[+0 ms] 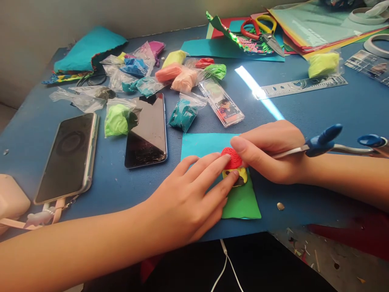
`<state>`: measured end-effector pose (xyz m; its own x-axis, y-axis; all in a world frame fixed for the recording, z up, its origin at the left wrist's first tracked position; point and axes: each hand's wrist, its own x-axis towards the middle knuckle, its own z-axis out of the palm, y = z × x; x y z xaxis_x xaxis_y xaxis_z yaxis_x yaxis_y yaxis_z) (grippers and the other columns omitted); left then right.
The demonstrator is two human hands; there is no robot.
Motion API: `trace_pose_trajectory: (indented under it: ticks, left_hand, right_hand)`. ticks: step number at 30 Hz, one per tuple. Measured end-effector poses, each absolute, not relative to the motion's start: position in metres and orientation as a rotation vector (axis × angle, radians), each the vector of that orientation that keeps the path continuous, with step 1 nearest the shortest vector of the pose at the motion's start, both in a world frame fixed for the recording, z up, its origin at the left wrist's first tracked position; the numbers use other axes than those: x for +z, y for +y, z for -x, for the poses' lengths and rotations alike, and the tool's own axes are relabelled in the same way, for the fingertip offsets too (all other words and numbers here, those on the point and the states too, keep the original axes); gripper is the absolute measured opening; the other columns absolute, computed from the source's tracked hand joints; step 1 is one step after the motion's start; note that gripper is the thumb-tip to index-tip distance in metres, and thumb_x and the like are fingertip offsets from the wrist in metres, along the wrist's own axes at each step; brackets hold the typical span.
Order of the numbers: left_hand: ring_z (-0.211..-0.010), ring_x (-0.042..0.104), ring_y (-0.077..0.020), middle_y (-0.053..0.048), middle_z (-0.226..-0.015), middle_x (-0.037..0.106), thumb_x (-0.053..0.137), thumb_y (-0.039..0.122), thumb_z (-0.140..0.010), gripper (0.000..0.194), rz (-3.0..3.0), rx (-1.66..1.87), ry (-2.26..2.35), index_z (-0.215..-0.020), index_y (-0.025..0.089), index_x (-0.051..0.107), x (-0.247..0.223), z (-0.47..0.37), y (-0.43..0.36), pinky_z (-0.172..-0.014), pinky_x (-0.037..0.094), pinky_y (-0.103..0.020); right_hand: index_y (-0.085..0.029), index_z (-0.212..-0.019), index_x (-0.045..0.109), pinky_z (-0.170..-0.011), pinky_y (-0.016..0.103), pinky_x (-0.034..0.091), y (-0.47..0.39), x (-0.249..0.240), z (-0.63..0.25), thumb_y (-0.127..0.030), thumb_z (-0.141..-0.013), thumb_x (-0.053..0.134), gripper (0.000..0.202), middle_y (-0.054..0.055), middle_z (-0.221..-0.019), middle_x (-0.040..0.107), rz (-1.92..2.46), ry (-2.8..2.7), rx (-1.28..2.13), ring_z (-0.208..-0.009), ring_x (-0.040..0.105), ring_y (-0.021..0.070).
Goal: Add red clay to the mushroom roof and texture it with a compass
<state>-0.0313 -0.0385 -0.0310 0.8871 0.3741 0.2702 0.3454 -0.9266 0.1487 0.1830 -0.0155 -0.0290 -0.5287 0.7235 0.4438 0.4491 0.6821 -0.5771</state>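
Note:
My left hand (197, 194) lies with fingers stretched out, its fingertips resting on a small clay figure. The figure has a red, dotted clay top (231, 158) and a yellow clay part (243, 175) with a dark patch, partly hidden by my fingers. Under it is a blue card (202, 145) whose lower part is covered in green clay (243, 202). My right hand (273, 150) is closed round a metal and blue tool (323, 140) that looks like a drawing compass. Its thumb is at the right side of the red clay; the tool's tip is hidden.
Two phones (68, 156) (147, 134) lie left. Behind them are several bagged clay lumps (184, 113) and a clear case (223, 103). Scissors (270, 38) rest on coloured paper at the back, with a ruler (304, 86) at right. A small round metal piece (280, 206) lies near the front edge.

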Motion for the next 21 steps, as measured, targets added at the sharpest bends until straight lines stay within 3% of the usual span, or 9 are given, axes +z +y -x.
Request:
trace_pose_trajectory:
  ticks: [10,15,21]
  left_hand:
    - [-0.119,0.056,-0.0337,-0.022,-0.126,0.061,0.046,0.012,-0.092,0.033,-2.946,0.537,0.57,-0.122,0.003,0.058,-0.0305,0.0291,-0.0374,-0.089,0.049,-0.045]
    - [-0.121,0.054,-0.0329,-0.021,-0.126,0.06,0.045,0.011,-0.092,0.033,-2.931,0.602,0.551,-0.121,0.004,0.059,-0.0338,0.0301,-0.0385,-0.091,0.047,-0.045]
    - [-0.125,0.05,-0.0329,-0.021,-0.13,0.058,0.045,0.012,-0.093,0.034,-2.926,0.501,0.608,-0.124,0.005,0.057,-0.0307,0.0308,-0.0395,-0.095,0.046,-0.045]
  right_hand:
    - [-0.017,-0.056,0.045,-0.043,0.02,0.028,-0.0129,-0.0253,-0.184,-0.027,-0.1,0.039,0.045,-0.007,-0.047,0.038,0.853,-2.161,0.655,-0.042,0.032,0.0031]
    - [-0.018,-0.055,0.043,-0.042,0.02,0.029,-0.0115,-0.0269,-0.184,-0.029,-0.1,0.039,0.047,-0.007,-0.046,0.034,0.86,-2.147,0.65,-0.042,0.032,0.0038]
    - [-0.018,-0.057,0.049,-0.044,0.02,0.03,-0.0125,-0.0264,-0.1838,-0.029,-0.101,0.039,0.046,-0.007,-0.047,0.04,0.836,-2.143,0.684,-0.042,0.034,0.0032]
